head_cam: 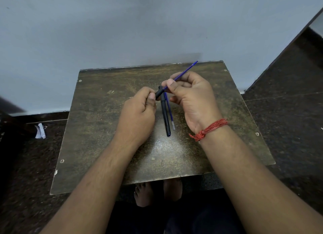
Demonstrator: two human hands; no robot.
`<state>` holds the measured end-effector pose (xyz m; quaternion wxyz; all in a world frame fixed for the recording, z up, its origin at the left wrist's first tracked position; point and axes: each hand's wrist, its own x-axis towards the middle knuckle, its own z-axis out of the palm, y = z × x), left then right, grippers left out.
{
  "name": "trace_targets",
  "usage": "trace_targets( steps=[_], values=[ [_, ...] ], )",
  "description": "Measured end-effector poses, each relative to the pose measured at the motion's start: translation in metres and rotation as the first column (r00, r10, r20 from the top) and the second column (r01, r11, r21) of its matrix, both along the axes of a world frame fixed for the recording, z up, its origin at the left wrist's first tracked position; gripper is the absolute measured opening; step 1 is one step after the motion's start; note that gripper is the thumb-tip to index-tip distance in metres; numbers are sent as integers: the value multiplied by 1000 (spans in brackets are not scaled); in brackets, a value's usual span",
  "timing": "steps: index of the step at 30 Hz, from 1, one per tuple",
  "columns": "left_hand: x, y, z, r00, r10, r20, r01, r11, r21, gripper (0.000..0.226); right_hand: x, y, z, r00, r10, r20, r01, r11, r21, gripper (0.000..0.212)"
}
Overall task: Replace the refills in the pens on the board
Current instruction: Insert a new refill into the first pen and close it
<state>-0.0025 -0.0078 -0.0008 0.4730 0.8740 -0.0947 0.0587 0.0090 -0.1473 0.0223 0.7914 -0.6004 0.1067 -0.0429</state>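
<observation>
My left hand (138,109) grips a black pen barrel (159,93) above the worn brown board (97,129). My right hand (190,95) pinches a blue refill (187,71) between thumb and fingers; its lower end meets the barrel's open end and its upper end points to the board's far right. A second black pen (165,116) lies on the board between my hands, with another blue refill (169,111) lying just right of it.
The board leans toward a grey-blue wall (139,32) at its far edge. Dark speckled floor surrounds it. A crumpled white scrap (40,131) lies on the floor at left. My bare feet (157,191) show below the board's near edge.
</observation>
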Motion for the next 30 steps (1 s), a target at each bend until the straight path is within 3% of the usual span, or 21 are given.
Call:
trace_targets(
  steps=[7,14,21,30],
  values=[
    [1,0,0,1000,7,7,-7,1000,-31,24,1,2,-3,998,54,42,-48,992,-118,2],
    [0,-1,1,1000,-7,8,7,1000,-16,25,1,-4,0,994,-100,43,104,990,-92,17],
    [-1,-1,2,1000,-10,0,10,1000,-24,25,0,-2,-1,996,-62,68,75,974,-212,13],
    [-2,0,1,1000,-1,-14,1,1000,-20,25,0,-4,-3,999,-26,21,30,972,-232,12]
  ],
)
